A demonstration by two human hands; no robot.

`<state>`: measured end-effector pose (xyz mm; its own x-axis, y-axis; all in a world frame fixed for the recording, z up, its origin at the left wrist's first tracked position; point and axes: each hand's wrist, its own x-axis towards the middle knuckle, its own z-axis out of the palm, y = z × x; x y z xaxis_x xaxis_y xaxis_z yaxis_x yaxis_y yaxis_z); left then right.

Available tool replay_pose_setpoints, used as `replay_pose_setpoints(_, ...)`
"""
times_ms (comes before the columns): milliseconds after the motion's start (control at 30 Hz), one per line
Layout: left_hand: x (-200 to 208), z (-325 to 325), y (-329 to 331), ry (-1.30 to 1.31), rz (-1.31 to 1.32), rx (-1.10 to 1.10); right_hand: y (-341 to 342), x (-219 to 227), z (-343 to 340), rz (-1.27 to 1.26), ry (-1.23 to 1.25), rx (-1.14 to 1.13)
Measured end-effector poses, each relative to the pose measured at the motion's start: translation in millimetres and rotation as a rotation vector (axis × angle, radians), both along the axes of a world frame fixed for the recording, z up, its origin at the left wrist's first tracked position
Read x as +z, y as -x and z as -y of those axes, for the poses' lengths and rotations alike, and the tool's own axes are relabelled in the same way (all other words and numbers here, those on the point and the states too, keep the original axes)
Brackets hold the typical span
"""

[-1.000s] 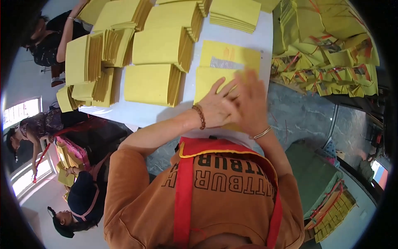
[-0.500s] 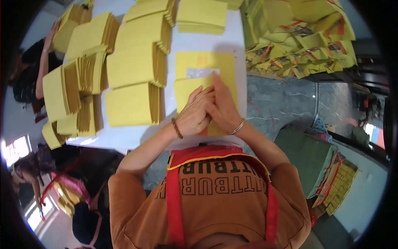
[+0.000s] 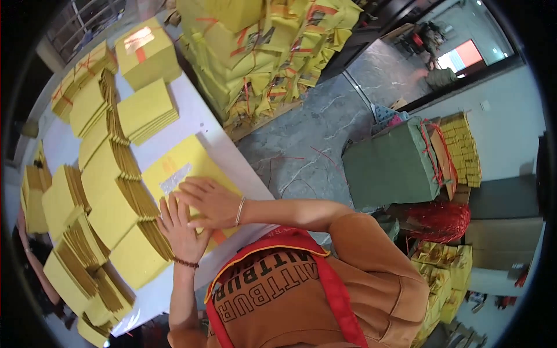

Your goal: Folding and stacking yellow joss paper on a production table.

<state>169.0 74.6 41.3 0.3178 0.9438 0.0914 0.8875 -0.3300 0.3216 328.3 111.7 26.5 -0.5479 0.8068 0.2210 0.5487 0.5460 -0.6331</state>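
A yellow paper sheet (image 3: 200, 152) with faint orange marks and a silvery rectangular patch (image 3: 175, 179) lies on the white table. My left hand (image 3: 183, 236), with a beaded bracelet at its wrist, presses flat near the sheet's left edge, fingers stretched and apart. From the right, my right hand (image 3: 213, 204), wearing a silver bangle, lies across the sheet just below the patch. Its fingers are extended and partly overlap the left fingertips. Both palms face down, and the paper under them is mostly hidden. Neither hand grips anything visible.
Rows of folded yellow paper stacks (image 3: 110, 185) stand left of my hands on the white table (image 3: 200, 113). A taller yellow block (image 3: 148, 55) sits at its far end. Beyond the table's right edge are piled yellow bundles (image 3: 249, 64) and a green wrapped bale (image 3: 389, 165).
The view has swung to the right. My hands, earlier pressed together over the sheet, now lie flatter and more spread, the right one crossing toward the left fingertips.
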Motion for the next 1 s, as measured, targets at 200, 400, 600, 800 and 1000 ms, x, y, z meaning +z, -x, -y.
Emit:
replay_pose_setpoints(200, -6, -3, 0, -0.013, 0.159, -0.078, 1, 4, 2, 0.221, -0.082, -0.013)
replay_pose_setpoints(400, -9, -4, 6, -0.058, 0.13, -0.07, -12, 4, -21, -0.385, 0.215, -0.033)
replay_pose_setpoints(600, -3, 3, 7, -0.067, 0.084, -0.034, -21, -20, -12, 0.163, -0.221, -0.09)
replay_pose_setpoints(800, -1, -6, -1, -0.215, -0.141, 0.015, -37, -19, -24, 0.127, -0.295, -0.053)
replay_pose_setpoints(1000, 17, 0, -19, -0.205, -0.169, -0.273, -54, -14, -34, 0.092, -0.131, 0.129)
